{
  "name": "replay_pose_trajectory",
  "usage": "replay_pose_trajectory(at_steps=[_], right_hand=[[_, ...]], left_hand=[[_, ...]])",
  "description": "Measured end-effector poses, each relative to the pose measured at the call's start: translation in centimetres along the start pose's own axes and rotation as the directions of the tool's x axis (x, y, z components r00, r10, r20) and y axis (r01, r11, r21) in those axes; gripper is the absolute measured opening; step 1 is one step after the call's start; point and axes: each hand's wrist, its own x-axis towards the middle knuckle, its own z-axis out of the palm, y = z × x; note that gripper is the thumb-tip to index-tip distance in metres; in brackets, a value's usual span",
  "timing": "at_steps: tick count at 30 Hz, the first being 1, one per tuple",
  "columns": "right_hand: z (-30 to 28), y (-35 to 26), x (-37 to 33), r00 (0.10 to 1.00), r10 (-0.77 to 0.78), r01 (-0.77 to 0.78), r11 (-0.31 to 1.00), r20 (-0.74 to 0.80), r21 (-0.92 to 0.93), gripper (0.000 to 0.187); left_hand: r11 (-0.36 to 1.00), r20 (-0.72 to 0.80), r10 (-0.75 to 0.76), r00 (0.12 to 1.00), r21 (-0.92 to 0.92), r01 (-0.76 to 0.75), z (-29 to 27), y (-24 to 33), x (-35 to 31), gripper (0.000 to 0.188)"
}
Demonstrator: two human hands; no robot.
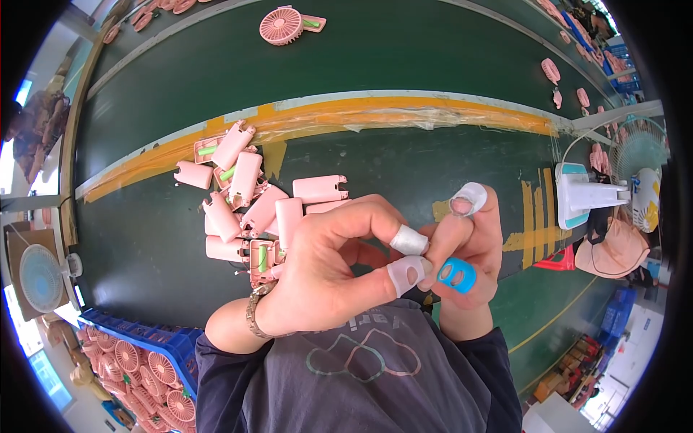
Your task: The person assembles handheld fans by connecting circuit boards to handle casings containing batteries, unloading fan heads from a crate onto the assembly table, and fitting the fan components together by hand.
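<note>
My left hand (321, 263), with a watch at the wrist, meets my right hand (480, 249) in front of my chest. The left thumb and index finger close in a pinch at the right fingertips; what is between them, if anything, is too small to make out. White tape (409, 239) wraps the left index finger, and a pale finger sleeve (406, 274) covers the thumb. My right hand is curled closed, wearing a white finger sleeve (473, 196) and a blue one with holes (458, 276). Beyond the left hand lies a pile of pink fan handle housings (245, 177), some showing green cells.
A pink handheld fan (281, 26) lies on the green belt (404, 50) behind a taped ledge (346, 115). A blue crate (162, 335) full of pink fans stands at lower left. At right are a white stand fan (588, 195) and a pink cap (612, 249).
</note>
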Motion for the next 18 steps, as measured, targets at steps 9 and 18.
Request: replay_pose_trajectory(at_steps=[9,18], right_hand=[[-0.1,0.0,-0.2,0.994,-0.102,0.111,0.958,0.049,-0.264,0.055],[-0.7,-0.4,0.2,0.977,-0.128,0.197,0.845,0.169,-0.497,0.055]], left_hand=[[0.996,-0.060,-0.091,0.994,-0.024,0.090,0.1,0.1,-0.3,0.017],[0.992,-0.101,-0.126,0.987,-0.037,0.123,0.4,0.2,-0.3,0.016]])
